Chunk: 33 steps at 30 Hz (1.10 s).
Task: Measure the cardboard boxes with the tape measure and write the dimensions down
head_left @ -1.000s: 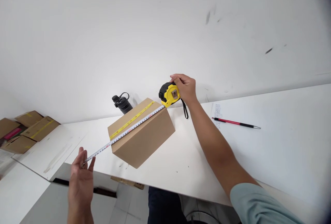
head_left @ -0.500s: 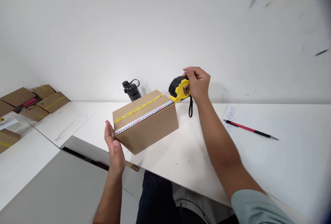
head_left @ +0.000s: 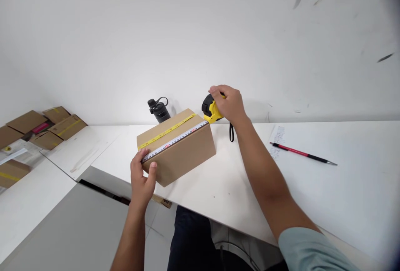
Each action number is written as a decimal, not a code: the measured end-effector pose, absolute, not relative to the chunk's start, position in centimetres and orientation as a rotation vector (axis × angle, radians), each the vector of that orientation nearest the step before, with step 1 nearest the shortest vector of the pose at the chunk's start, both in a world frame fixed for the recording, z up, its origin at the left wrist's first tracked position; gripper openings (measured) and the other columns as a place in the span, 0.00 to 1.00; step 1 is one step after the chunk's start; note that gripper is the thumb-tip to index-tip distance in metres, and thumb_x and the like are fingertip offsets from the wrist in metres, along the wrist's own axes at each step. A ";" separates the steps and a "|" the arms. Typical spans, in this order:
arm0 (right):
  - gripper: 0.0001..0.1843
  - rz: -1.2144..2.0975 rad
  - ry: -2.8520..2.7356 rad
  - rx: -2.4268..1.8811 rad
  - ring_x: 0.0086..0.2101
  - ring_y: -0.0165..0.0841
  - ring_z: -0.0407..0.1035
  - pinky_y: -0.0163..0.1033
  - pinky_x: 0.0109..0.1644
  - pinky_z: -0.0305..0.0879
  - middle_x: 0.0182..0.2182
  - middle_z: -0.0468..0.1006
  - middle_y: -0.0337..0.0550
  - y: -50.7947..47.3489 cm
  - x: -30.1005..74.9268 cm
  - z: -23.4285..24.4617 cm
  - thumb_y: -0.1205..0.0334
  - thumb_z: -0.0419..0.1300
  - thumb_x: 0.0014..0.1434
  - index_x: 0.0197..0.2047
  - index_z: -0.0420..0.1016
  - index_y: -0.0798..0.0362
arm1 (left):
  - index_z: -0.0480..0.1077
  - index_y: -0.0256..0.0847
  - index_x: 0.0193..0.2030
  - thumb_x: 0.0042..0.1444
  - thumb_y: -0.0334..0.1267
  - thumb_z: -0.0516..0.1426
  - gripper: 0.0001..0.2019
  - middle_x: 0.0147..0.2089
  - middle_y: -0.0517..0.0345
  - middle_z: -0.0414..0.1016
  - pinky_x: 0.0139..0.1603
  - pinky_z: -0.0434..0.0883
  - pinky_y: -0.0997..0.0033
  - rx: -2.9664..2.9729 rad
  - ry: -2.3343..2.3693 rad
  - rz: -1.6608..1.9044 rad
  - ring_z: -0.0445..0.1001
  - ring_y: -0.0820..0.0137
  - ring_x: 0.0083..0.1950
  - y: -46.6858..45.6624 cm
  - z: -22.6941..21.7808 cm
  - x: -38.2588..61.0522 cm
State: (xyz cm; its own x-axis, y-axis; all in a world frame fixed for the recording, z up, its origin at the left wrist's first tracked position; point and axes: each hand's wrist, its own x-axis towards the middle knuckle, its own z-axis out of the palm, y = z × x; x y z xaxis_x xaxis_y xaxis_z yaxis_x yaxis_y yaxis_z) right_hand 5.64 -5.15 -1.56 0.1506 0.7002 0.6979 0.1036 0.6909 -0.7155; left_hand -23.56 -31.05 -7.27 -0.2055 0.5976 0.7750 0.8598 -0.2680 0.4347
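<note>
A brown cardboard box [head_left: 183, 154] sealed with yellow tape sits on the white table [head_left: 312, 196]. A white measuring tape blade [head_left: 175, 141] runs along its top front edge. My left hand [head_left: 142, 177] grips the box's near left corner, pinning the end of the blade there with thumb and fingers. My right hand [head_left: 227, 105] is closed over the yellow and black tape measure case [head_left: 208, 109] at the box's far right corner; a black strap hangs from it.
A black bottle [head_left: 159, 109] stands behind the box by the wall. A red and black pen [head_left: 303, 154] lies on a paper sheet to the right. Several flat cardboard boxes [head_left: 46, 127] lie at far left. A gap separates the tables below my left arm.
The blade, pulled well past the box a second ago, now spans only its top edge. My left hand moved in from the left and closed on the box's corner. The view shifted.
</note>
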 end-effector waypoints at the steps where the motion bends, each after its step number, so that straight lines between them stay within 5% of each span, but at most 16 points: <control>1: 0.39 0.453 -1.379 -0.747 0.36 0.37 0.76 0.46 0.45 0.69 0.33 0.83 0.44 -5.3 5.5 -1.6 0.20 0.53 0.65 0.31 0.79 0.48 | 0.70 0.47 0.71 0.72 0.50 0.62 0.24 0.65 0.45 0.80 0.74 0.70 0.47 -1.786 -1.706 -1.419 0.76 0.54 0.71 -31.0 -7.2 -23.8; 6: 0.34 0.301 -1.280 -0.684 0.31 0.36 0.73 0.45 0.38 0.65 0.27 0.79 0.44 -5.8 5.0 -1.5 0.30 0.51 0.72 0.26 0.73 0.48 | 0.61 0.46 0.79 0.74 0.48 0.60 0.30 0.64 0.44 0.82 0.72 0.71 0.46 -1.819 -1.665 -1.429 0.78 0.56 0.69 -31.0 -7.2 -24.8; 16: 0.19 -0.066 -1.159 -0.266 0.32 0.34 0.78 0.42 0.36 0.71 0.31 0.84 0.41 -9.0 5.9 0.4 0.53 0.55 0.75 0.35 0.81 0.48 | 0.53 0.53 0.84 0.79 0.48 0.56 0.32 0.69 0.48 0.81 0.80 0.61 0.50 -2.074 -1.375 -1.644 0.72 0.61 0.77 -32.3 -8.2 -27.8; 23: 0.22 -0.146 -1.137 -0.313 0.31 0.35 0.79 0.44 0.35 0.72 0.30 0.84 0.41 -10.6 5.5 0.9 0.49 0.52 0.76 0.35 0.80 0.48 | 0.67 0.47 0.72 0.78 0.52 0.55 0.22 0.65 0.44 0.83 0.74 0.68 0.51 -2.068 -1.298 -1.733 0.80 0.59 0.69 -32.2 -8.4 -29.3; 28: 0.30 -0.077 -1.137 -0.470 0.35 0.39 0.78 0.50 0.41 0.75 0.31 0.82 0.45 -12.8 6.2 1.5 0.38 0.48 0.75 0.34 0.80 0.47 | 0.66 0.44 0.75 0.73 0.67 0.53 0.36 0.62 0.41 0.84 0.75 0.69 0.45 -1.941 -1.489 -1.850 0.79 0.52 0.69 -32.6 -9.1 -30.2; 33: 0.27 0.010 -0.847 -0.386 0.32 0.39 0.76 0.50 0.40 0.72 0.30 0.78 0.44 -13.2 7.6 2.1 0.41 0.52 0.75 0.33 0.80 0.49 | 0.72 0.44 0.71 0.70 0.73 0.50 0.39 0.59 0.44 0.81 0.65 0.77 0.50 -1.674 -1.609 -1.850 0.81 0.53 0.61 -33.7 -9.5 -31.7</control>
